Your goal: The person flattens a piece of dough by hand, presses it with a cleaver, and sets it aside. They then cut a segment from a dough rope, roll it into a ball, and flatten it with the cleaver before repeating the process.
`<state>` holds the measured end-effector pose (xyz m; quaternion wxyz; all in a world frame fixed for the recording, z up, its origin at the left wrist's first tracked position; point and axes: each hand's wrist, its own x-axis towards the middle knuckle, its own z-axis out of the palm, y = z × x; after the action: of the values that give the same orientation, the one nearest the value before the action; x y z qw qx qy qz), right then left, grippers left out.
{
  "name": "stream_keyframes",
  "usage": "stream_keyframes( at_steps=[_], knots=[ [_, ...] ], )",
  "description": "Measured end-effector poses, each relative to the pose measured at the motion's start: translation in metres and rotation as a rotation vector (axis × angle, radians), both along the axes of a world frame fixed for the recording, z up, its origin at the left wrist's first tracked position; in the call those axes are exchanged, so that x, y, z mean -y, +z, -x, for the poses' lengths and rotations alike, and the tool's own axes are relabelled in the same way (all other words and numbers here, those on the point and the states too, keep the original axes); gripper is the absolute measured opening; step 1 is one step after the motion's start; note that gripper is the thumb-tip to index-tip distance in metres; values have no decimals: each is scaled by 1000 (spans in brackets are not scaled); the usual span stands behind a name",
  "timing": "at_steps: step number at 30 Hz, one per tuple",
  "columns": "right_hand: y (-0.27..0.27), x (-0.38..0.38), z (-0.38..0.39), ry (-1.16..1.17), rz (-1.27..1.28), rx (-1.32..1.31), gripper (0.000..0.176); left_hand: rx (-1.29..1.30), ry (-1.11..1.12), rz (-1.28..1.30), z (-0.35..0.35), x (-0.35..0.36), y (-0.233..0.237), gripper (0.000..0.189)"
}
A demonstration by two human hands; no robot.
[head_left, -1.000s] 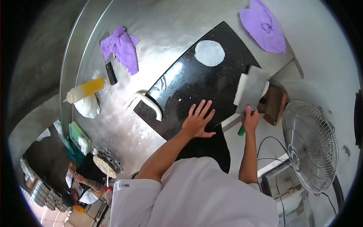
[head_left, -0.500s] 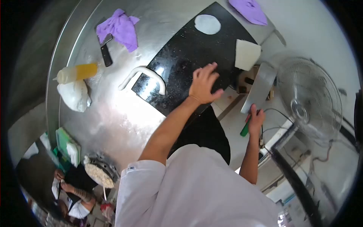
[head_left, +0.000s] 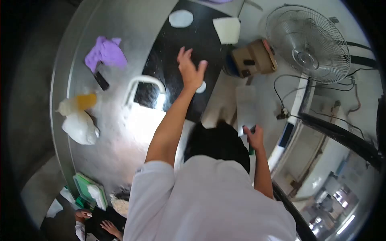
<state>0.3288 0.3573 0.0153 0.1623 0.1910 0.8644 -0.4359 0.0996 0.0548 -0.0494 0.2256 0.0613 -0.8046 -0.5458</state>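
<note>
One wide blade (head_left: 246,110) w/ a green handle is the thing in hand. It hangs off the table's edge, approx. 4 o'clock from the black slab (head_left: 161,48), flat side toward the camera and blurred.

Judging from that, the carry goes best w/ the blade low, its edge turned away from the body, a firm wrist, and clear of the cable lying at its 3 o'clock.

The right hand (head_left: 254,138) is clenched round the handle, w/ the blade pointing up to 12 o'clock from the fist. The left hand (head_left: 189,70) is wide open w/ fingers spread and holds nothing. It is raised over the slab's 5 o'clock edge – can't tell if it touches the stone.

A small white disc (head_left: 202,86) lies just at 4 o'clock of that hand. A round dough sheet (head_left: 181,18) sits at the slab's 12 o'clock and a white square block (head_left: 227,30) at its 2 o'clock.

Further out are a cardboard box (head_left: 253,58) and a fan (head_left: 307,42) toward 3 o'clock. Toward 9 o'clock lies a purple cloth (head_left: 105,52), and toward 7–8 o'clock a squeeze bottle (head_left: 78,102).
</note>
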Motion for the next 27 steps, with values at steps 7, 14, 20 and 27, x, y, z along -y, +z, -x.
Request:
stream_keyframes(
  at_steps=[7,14,20,27],
  knots=[
    [-45,64,118,661,68,-126,69,3,126,252,-25,16,34,72],
    [-31,100,185,823,-205,-23,71,528,-225,885,-41,-1,23,113],
    [-29,112,210,735,-178,-102,76,442,-369,1027,27,4,30,117],
    [-57,109,162,682,-59,-105,90,428,-581,1091,5,7,20,118]
  ],
)
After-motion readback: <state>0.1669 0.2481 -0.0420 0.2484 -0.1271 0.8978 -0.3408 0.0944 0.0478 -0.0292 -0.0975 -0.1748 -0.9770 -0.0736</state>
